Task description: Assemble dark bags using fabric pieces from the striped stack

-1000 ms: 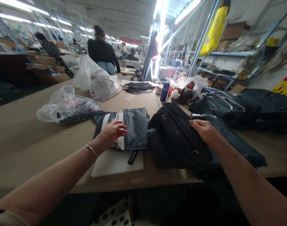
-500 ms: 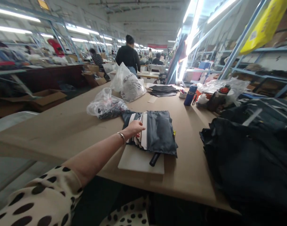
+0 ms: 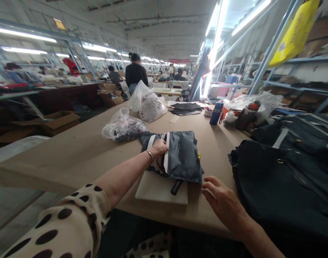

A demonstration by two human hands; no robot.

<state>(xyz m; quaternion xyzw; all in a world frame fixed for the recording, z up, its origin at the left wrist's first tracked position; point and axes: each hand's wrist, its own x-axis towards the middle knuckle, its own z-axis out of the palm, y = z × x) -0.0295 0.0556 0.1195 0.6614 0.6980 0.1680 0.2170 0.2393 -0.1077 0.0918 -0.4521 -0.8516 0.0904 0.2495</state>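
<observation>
Both hands near fabric stack (image 3: 180,156): left hand (image 3: 158,147) touching, right hand (image 3: 223,202) beside.

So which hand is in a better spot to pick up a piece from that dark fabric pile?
Probably the left. The left hand already rests on the dark fabric pile, fingers at its striped edge. The right hand hovers open above the table, just short of the pile's near corner.

Cream sleeve (image 3: 80,218) with dark polka dots, silver bracelet (image 3: 150,155)
</observation>
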